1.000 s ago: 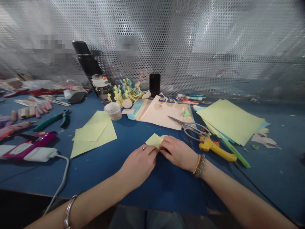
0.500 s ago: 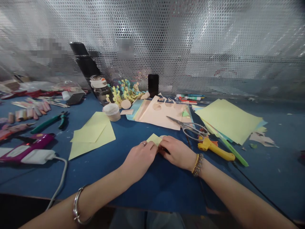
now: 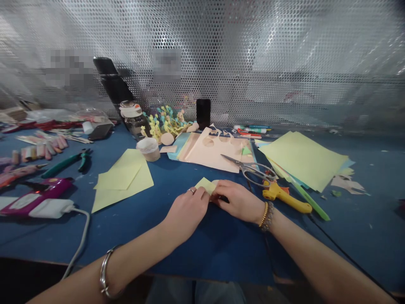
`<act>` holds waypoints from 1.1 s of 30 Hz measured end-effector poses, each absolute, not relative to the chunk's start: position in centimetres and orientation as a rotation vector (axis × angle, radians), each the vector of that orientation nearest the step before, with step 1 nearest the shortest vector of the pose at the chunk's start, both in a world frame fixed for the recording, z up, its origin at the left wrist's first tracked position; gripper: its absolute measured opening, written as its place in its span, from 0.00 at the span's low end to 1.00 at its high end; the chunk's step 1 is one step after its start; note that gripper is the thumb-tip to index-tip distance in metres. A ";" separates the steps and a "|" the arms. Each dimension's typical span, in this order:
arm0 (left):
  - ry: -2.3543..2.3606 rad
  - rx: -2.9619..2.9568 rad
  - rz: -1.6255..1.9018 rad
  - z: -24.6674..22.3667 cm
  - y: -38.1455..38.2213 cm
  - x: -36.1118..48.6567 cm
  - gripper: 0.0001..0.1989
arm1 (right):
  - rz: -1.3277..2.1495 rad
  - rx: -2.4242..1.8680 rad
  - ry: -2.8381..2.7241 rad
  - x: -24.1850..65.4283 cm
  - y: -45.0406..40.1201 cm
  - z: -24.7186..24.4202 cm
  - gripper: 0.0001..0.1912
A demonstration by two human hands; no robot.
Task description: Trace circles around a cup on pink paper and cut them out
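Between my two hands a small piece of pale yellow paper [image 3: 205,184] shows its far corner, just above the blue table. My left hand [image 3: 190,211] is closed on its left side, fingers curled over it. On its right edge my right hand [image 3: 237,201] pinches with thumb and fingertips. The near part of the paper is hidden under my fingers, so its folds cannot be made out. Scissors [image 3: 253,170] with open blades lie beyond my right hand, partly on a peach paper sheet [image 3: 218,154] with round cut-outs.
A yellow-handled tool [image 3: 286,199] and a green cutter [image 3: 310,199] lie to the right, beside stacked yellow sheets [image 3: 306,158]. Left are more yellow sheets [image 3: 125,181], a white tub [image 3: 148,149], green pliers [image 3: 66,164] and a corded purple device [image 3: 47,196]. A dark phone [image 3: 203,113] stands behind.
My right hand has shifted slightly to the right at the wrist, its fingers still at the paper. My left hand and the paper stay almost where they were.
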State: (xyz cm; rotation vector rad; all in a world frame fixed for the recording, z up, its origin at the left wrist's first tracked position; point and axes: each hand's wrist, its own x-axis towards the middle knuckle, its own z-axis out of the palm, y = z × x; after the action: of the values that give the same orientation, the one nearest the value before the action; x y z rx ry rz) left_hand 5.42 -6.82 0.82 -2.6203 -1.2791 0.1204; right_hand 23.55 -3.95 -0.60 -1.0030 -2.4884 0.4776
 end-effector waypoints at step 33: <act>-1.275 -2.669 0.188 1.6 -6.9 5.9 0.13 | 0.379 -1.136 -2.529 23.0 -4.0 -0.9 0.03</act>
State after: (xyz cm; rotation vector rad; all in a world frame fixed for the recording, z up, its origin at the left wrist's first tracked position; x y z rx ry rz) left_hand 5.88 -6.90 1.57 -2.6689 -1.2748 0.1885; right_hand 23.02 -4.04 -0.88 -1.1355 -2.5290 0.3789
